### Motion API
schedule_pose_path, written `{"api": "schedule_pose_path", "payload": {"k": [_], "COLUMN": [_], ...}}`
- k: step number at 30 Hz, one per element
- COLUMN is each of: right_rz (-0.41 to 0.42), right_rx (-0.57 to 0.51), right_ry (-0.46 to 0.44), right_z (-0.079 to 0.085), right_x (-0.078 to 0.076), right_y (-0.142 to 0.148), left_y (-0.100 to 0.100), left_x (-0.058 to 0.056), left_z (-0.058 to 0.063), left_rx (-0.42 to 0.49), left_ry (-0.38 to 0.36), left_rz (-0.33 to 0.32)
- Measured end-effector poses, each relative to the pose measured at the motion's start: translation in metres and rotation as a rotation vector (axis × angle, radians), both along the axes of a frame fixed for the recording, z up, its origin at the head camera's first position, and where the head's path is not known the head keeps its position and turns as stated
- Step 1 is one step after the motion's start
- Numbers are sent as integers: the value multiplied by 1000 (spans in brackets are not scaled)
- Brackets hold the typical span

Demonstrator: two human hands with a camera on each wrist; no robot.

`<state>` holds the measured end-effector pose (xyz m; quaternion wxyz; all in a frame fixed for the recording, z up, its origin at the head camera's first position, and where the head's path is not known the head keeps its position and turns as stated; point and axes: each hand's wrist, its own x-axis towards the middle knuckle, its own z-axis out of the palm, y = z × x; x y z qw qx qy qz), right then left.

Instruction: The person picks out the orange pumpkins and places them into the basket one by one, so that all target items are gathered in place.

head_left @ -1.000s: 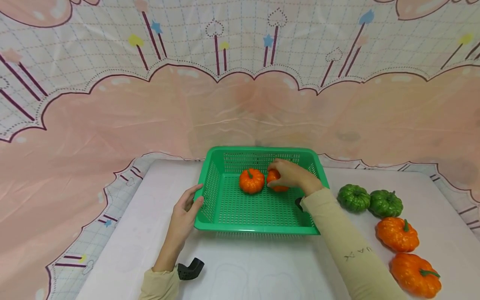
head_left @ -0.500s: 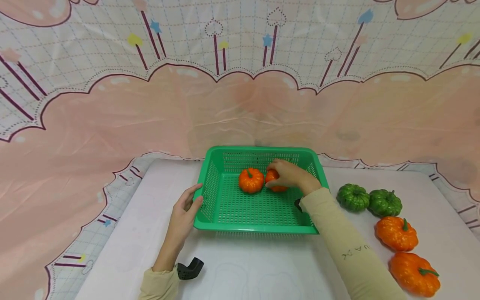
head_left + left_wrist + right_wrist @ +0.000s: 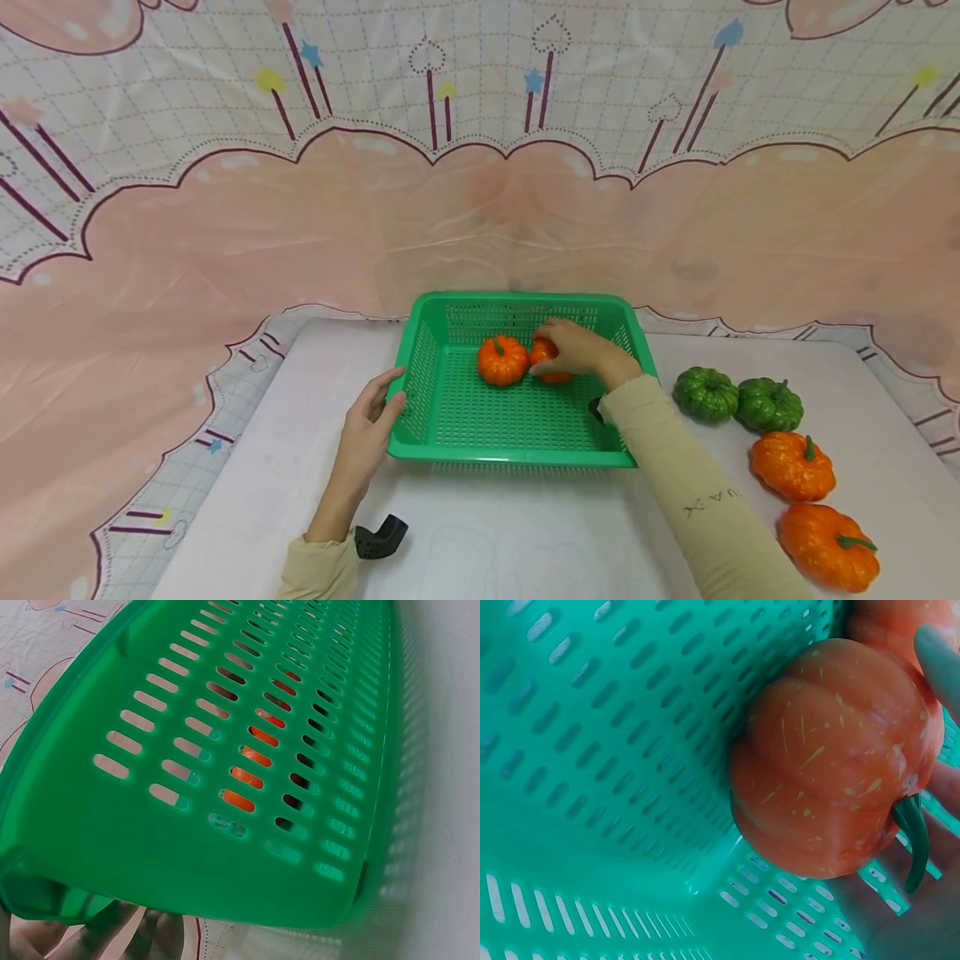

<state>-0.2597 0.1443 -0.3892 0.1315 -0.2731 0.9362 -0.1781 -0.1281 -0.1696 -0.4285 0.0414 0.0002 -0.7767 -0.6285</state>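
a small orange pumpkin (image 3: pixel 832 757) is held in the right hand (image 3: pixel 581 346), its fingers and thumb curled around it, inside a green plastic basket (image 3: pixel 517 457), toward the right of the basket's floor. its green stem is turned toward the palm, as seen from the right wrist, and in the head view much of it is covered by the hand. a second orange pumpkin (image 3: pixel 502 361) is placed just to its left, so close that contact between the two cannot be judged. the left rim of the basket is touched by the left hand (image 3: pixel 369 417), its fingers extended and its thumb spread apart from them. in the left wrist view most of the inside is blocked by the slotted wall, and only orange patches are seen through the openings. the basket's near right corner is crossed by the right sleeve (image 3: pixel 697 483). to the right, on the white table (image 3: pixel 247 517), two green pumpkins (image 3: pixel 706 395) are set side by side, and nearer the person two more orange pumpkins (image 3: pixel 792 467) are lined up. a black device (image 3: pixel 381 537) is seen at the left cuff (image 3: pixel 321 568). the space behind is closed off by a pink printed cloth (image 3: pixel 300 250)
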Motion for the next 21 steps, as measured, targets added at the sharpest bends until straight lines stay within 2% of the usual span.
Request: {"api": "schedule_pose_path", "payload": {"k": [9, 21], "right_rz": [1, 22], "right_rx": [-2, 19], "right_ry": [-20, 37], "right_z": [0, 10], "right_x": [1, 8], "right_y": [1, 1], "left_y": [0, 0], "left_x": [0, -1], "left_z": [0, -1], "left_rx": [7, -1], "left_ry": [-10, -19], "left_rz": [-9, -4]}}
